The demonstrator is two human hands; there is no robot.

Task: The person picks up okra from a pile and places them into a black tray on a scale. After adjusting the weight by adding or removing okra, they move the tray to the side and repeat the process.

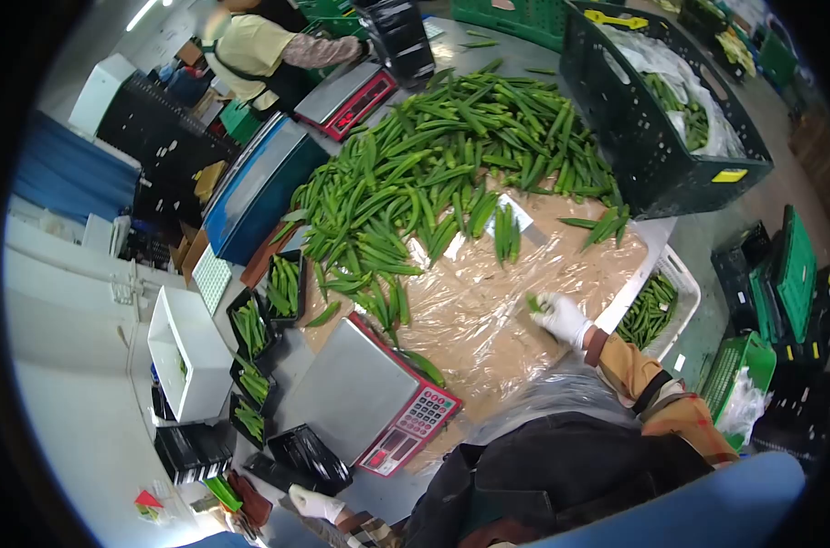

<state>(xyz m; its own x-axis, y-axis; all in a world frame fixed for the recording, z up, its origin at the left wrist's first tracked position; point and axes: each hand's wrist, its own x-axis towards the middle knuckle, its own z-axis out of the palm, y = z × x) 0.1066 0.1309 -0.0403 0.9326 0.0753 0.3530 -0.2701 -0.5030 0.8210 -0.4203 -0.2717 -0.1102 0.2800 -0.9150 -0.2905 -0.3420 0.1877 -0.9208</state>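
My right hand, in a white glove, is closed on a green okra pod above the plastic-covered brown sheet. Beyond it spreads a large heap of okra, with a small bunch at its near edge. My left hand, also gloved, is low at the table's front left, close to black trays; its fingers show too little to read. Between my hands stands a scale with a bare metal plate and red keypad.
Small black trays of okra line the left edge near a white bin. A white crate of okra stands low at right, below a big dark crate. Across the table, a person stands by another scale.
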